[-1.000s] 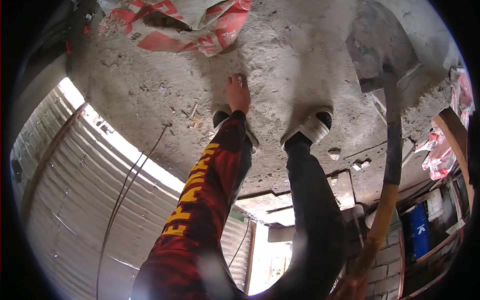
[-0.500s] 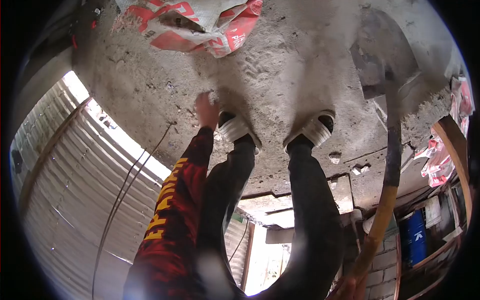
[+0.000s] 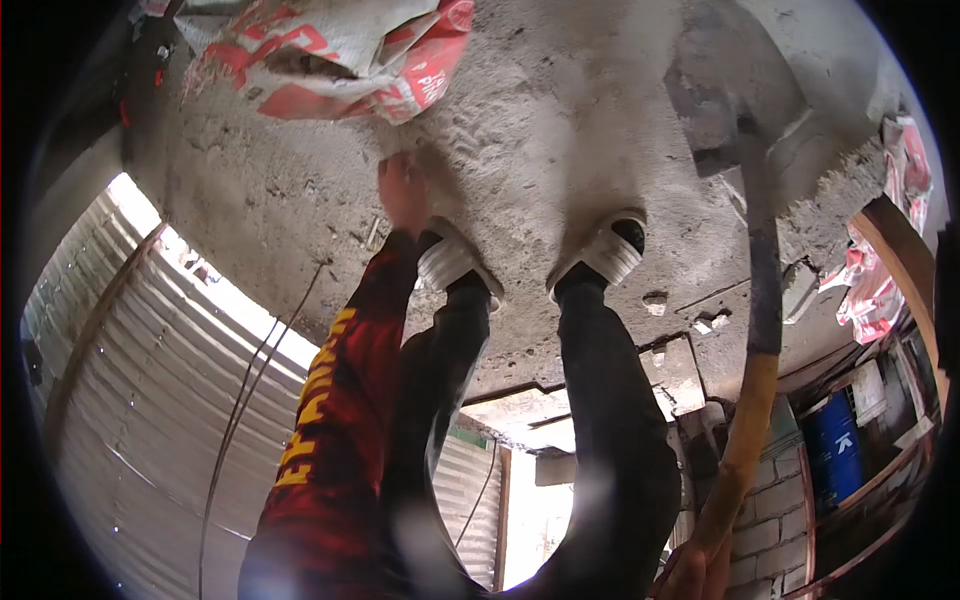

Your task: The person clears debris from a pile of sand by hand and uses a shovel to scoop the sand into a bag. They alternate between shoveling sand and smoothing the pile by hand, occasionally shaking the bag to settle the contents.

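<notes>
My left hand (image 3: 402,192), at the end of a red and black sleeve with yellow letters, hangs above the dusty floor beside my left shoe. Its fingers point forward, loosely apart and slightly blurred, and nothing shows in them. Ahead of it lies a crumpled white and red sack (image 3: 345,70). At the lower right, my right hand (image 3: 690,572) is wrapped around the wooden handle of a shovel (image 3: 752,400). The dark, dusty shovel blade is at the upper right, near or on the floor; exact contact is unclear.
My white shoes (image 3: 455,258) stand on rough concrete with loose stones (image 3: 655,302). Corrugated metal sheeting (image 3: 170,390) lines the left, with thin rods beside it. On the right are another red and white sack (image 3: 880,290), a wooden beam (image 3: 905,270) and a blue container (image 3: 838,450).
My left hand has moved forward, closer to the crumpled sack. The view has shifted a little, so the sack and shovel appear further left. My right hand keeps its grip on the handle.
</notes>
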A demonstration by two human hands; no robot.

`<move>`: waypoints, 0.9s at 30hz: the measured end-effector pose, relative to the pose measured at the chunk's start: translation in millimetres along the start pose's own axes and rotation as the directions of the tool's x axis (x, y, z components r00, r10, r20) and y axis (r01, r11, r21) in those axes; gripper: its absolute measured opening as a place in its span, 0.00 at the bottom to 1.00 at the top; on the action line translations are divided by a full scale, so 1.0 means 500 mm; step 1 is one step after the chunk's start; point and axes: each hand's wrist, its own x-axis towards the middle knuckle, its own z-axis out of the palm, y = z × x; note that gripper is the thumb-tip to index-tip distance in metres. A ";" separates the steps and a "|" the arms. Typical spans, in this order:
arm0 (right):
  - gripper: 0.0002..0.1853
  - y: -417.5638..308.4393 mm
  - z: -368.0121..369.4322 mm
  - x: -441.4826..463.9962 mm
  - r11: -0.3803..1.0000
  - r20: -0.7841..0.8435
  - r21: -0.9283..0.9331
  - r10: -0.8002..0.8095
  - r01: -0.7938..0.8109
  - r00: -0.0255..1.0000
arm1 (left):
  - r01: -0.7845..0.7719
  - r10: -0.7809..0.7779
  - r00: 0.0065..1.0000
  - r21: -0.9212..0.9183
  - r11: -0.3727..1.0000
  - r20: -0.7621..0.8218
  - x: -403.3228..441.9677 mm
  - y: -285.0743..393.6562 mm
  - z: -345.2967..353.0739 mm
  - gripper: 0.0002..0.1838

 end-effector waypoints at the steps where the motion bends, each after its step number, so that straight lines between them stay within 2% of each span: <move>1: 0.32 -0.022 -0.011 0.004 0.998 0.085 -0.023 0.056 -0.054 0.995 | -0.105 0.108 0.993 0.073 0.992 -0.037 -0.023 0.002 -0.017 0.17; 2: 0.31 -0.034 -0.017 0.006 0.993 0.170 -0.052 0.114 -0.107 0.979 | -0.204 0.216 0.974 0.151 0.967 -0.066 -0.034 0.006 -0.022 0.20; 3: 0.31 -0.035 -0.016 0.005 0.993 0.163 -0.045 0.112 -0.106 0.980 | -0.211 0.222 0.973 0.144 0.967 -0.064 -0.030 0.028 -0.014 0.20; 5: 0.31 -0.034 -0.012 0.010 0.995 0.167 -0.022 0.096 -0.094 0.981 | -0.362 0.354 0.932 0.128 0.923 0.083 -0.023 0.099 0.007 0.25; 6: 0.31 -0.035 -0.008 0.013 0.996 0.166 -0.018 0.092 -0.090 0.982 | -0.361 0.342 0.928 0.126 0.924 0.147 -0.009 0.145 0.029 0.30; 8: 0.31 -0.040 -0.002 0.017 0.999 0.144 -0.005 0.050 -0.050 0.988 | -0.513 0.512 0.844 -0.034 0.857 0.158 0.013 0.226 0.088 0.32; 9: 0.31 -0.039 -0.002 0.021 0.998 0.133 -0.015 0.055 -0.053 0.990 | -0.558 0.544 0.815 0.020 0.830 0.199 0.026 0.266 0.119 0.35; 10: 0.31 -0.035 -0.005 0.021 0.998 0.128 -0.022 0.057 -0.055 0.990 | -0.599 0.585 0.793 0.049 0.799 0.171 0.030 0.315 0.131 0.35; 11: 0.31 -0.031 -0.006 0.021 0.998 0.124 -0.024 0.067 -0.065 0.990 | -0.599 0.586 0.793 0.040 0.800 0.170 0.034 0.334 0.149 0.35; 13: 0.31 -0.026 -0.008 0.025 0.996 0.124 -0.025 0.087 -0.084 0.988 | -0.546 0.514 0.838 0.261 0.796 0.184 0.036 0.359 0.187 0.35; 14: 0.31 -0.022 -0.011 0.026 0.995 0.124 -0.021 0.094 -0.093 0.988 | -0.495 0.471 0.867 0.171 0.852 0.163 0.040 0.365 0.194 0.28; 15: 0.31 -0.020 -0.014 0.027 0.995 0.127 -0.017 0.100 -0.098 0.987 | -0.497 0.472 0.865 0.167 0.852 0.169 0.043 0.352 0.206 0.28; 18: 0.31 -0.006 -0.021 0.028 0.993 0.153 0.004 0.114 -0.116 0.982 | -0.556 0.545 0.821 0.023 0.831 0.167 0.056 0.322 0.200 0.18; 19: 0.31 -0.002 -0.023 0.031 0.993 0.164 0.015 0.112 -0.116 0.980 | -0.566 0.554 0.815 0.027 0.824 0.173 0.051 0.333 0.190 0.18; 21: 0.31 0.016 -0.023 0.027 0.993 0.181 0.036 0.106 -0.115 0.978 | -0.460 0.487 0.864 -0.197 0.866 0.127 0.043 0.359 0.180 0.18; 22: 0.31 0.030 -0.018 0.033 0.998 0.141 0.054 0.027 -0.035 0.990 | -0.592 0.611 0.788 -0.176 0.786 0.076 0.041 0.377 0.188 0.19; 23: 0.31 0.036 -0.015 0.039 0.997 0.098 0.066 -0.055 0.048 0.994 | -0.592 0.599 0.780 -0.095 0.800 0.183 0.037 0.396 0.199 0.22; 25: 0.31 0.020 -0.019 0.037 0.997 0.101 0.072 -0.005 -0.002 0.995 | -0.680 0.670 0.729 0.030 0.733 0.142 0.036 0.438 0.230 0.28; 27: 0.31 -0.007 -0.020 0.034 0.992 0.102 0.076 0.093 -0.101 0.990 | -0.673 0.661 0.738 0.085 0.734 0.137 0.035 0.481 0.277 0.29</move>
